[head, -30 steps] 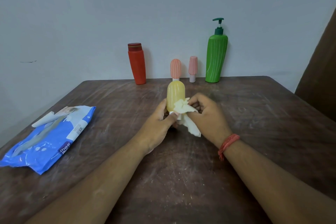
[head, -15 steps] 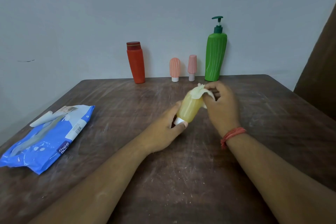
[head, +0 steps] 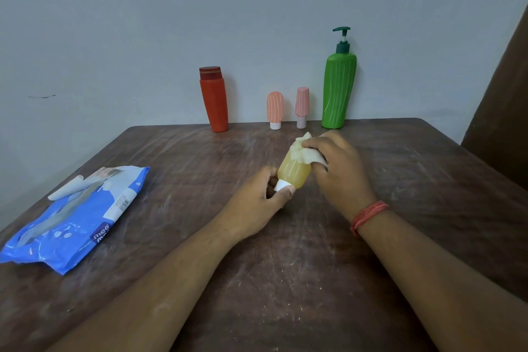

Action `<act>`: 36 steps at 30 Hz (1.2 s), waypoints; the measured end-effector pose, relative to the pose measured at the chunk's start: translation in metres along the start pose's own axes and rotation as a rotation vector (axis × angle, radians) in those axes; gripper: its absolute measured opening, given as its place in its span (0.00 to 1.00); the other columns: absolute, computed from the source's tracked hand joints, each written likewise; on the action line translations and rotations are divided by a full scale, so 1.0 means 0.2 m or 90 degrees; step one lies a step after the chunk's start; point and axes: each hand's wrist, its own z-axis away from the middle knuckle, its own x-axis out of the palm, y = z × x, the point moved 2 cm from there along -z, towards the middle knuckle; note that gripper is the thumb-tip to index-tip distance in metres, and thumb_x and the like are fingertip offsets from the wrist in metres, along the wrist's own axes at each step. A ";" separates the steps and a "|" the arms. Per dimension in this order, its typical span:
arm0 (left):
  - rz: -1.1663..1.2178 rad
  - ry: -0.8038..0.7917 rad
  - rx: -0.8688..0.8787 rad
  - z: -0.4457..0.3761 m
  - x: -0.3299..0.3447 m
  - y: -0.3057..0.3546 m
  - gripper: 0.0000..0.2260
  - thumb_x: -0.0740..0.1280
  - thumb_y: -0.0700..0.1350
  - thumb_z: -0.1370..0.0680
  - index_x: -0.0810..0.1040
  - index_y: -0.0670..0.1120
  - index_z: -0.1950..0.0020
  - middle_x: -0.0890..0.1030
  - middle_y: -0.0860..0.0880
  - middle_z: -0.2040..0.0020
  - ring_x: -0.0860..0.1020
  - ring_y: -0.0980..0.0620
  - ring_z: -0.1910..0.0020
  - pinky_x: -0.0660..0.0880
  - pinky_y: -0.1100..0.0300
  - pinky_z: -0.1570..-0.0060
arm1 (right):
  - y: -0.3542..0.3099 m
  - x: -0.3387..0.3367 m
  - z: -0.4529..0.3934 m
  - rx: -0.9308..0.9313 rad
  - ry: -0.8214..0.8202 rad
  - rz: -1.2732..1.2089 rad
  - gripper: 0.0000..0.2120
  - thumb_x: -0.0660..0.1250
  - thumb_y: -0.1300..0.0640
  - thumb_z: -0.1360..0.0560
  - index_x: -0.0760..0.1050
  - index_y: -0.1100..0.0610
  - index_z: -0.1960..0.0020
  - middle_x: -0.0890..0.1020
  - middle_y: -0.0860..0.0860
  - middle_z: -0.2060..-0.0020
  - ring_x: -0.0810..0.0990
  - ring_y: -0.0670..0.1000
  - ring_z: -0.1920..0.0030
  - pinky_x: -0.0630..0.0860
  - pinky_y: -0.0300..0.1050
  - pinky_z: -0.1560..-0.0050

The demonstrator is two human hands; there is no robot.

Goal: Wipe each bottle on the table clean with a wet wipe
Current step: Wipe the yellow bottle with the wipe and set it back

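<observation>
yellow bottle [head: 294,174] held, wipe [head: 307,153] on it

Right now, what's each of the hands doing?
Left hand: holding the yellow bottle by its white cap end.
Right hand: holding the wet wipe against the bottle.

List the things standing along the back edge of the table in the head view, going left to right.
Red bottle → orange striped bottle → pink bottle → green pump bottle.
</observation>
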 end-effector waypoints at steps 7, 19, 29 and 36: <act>0.027 0.062 -0.008 -0.02 -0.01 -0.02 0.07 0.67 0.54 0.19 0.72 0.57 0.43 0.81 0.57 0.53 0.78 0.64 0.56 0.72 0.73 0.61 | -0.12 0.04 0.04 -0.085 -0.145 0.039 0.22 0.65 0.73 0.31 0.80 0.58 0.40 0.77 0.52 0.46 0.75 0.49 0.47 0.67 0.33 0.49; -0.056 0.091 0.021 -0.04 -0.01 -0.03 0.09 0.70 0.52 0.21 0.71 0.55 0.45 0.78 0.58 0.54 0.77 0.62 0.57 0.71 0.69 0.63 | -0.14 0.06 0.03 -0.116 -0.056 0.106 0.07 0.71 0.66 0.29 0.81 0.62 0.51 0.81 0.54 0.52 0.78 0.56 0.50 0.74 0.44 0.47; -0.154 0.074 0.088 -0.04 0.02 -0.04 0.09 0.69 0.53 0.21 0.73 0.54 0.44 0.77 0.59 0.54 0.75 0.61 0.55 0.70 0.67 0.63 | -0.10 0.01 0.00 -0.078 -0.128 0.102 0.13 0.63 0.65 0.25 0.82 0.60 0.44 0.80 0.56 0.48 0.76 0.55 0.45 0.75 0.50 0.43; -0.140 0.101 0.078 -0.05 0.00 -0.04 0.09 0.69 0.52 0.21 0.72 0.56 0.43 0.76 0.58 0.52 0.75 0.60 0.55 0.69 0.66 0.61 | -0.07 -0.01 -0.03 -0.096 -0.166 0.163 0.14 0.68 0.69 0.28 0.82 0.61 0.44 0.80 0.57 0.47 0.76 0.58 0.45 0.72 0.48 0.46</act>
